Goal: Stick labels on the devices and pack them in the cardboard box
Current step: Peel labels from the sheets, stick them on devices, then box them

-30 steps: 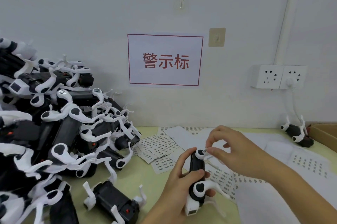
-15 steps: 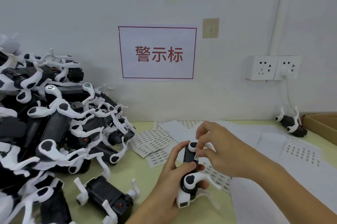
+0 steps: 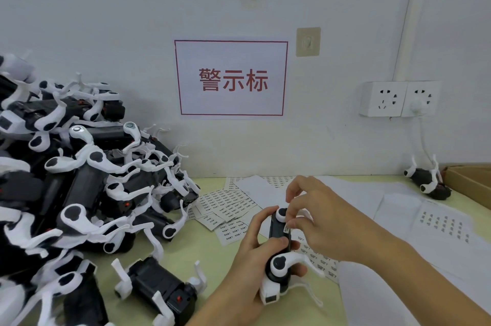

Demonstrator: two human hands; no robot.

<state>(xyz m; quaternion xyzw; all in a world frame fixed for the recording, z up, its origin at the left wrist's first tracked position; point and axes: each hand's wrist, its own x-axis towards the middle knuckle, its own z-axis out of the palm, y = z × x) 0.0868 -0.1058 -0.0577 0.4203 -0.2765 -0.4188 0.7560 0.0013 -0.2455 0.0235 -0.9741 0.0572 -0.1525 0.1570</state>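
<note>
Label going onto the device you hold above the bench.

Your left hand (image 3: 255, 251) grips the black-and-white device (image 3: 279, 246) upright over the bench (image 3: 212, 259), fingers wrapped round its body, while your right hand (image 3: 313, 219) pinches a small label (image 3: 287, 228) against its upper side. You look to be in the sticking step; next, press the label flat, then carry the device to the cardboard box (image 3: 470, 179) at the far right edge. One device (image 3: 427, 182) lies just beside that box, and loose label sheets (image 3: 228, 208) cover the bench under your hands. The big pile of devices (image 3: 79, 179) at your left and a stray device (image 3: 162, 291) near your left wrist crowd that side.
</note>
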